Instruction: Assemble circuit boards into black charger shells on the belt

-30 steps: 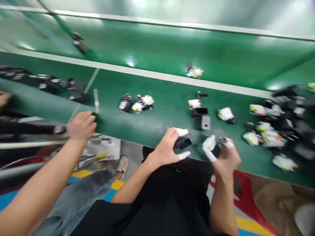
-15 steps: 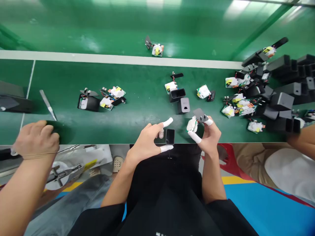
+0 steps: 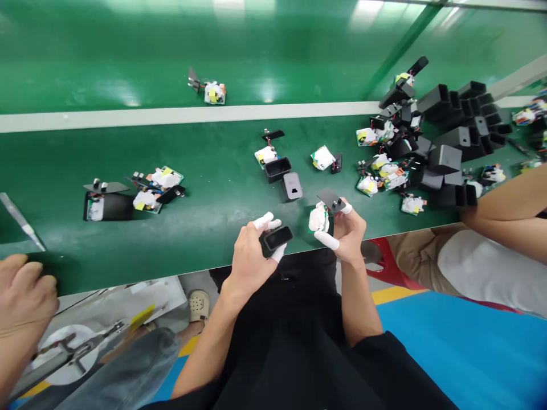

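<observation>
My left hand [image 3: 252, 255], with white covers on its fingertips, grips a small black plastic housing [image 3: 278, 238] whose open end faces up. To the right, my right hand [image 3: 348, 232] pinches a circuit board assembly [image 3: 318, 218] with white filler on it and a dark end plate [image 3: 331, 199] with plug pins. The two held parts are apart, both just over the table's front edge. Beyond them stand a housing with a port hole [image 3: 293, 186] and an open black housing [image 3: 277, 169] beside a board with white filler [image 3: 265, 155].
A pile of black housings [image 3: 444, 159] and boards lies at the right, by a co-worker's arm [image 3: 508, 196]. Several assemblies [image 3: 147, 199] sit at the left. Another person's fist [image 3: 25, 293] rests near a thin pale tool [image 3: 21, 219]. One board [image 3: 215, 93] lies past the white strip.
My left hand now has its fingers closed around the black housing and has tilted it. My right hand keeps the board assembly. The whole view has shifted and turned.
</observation>
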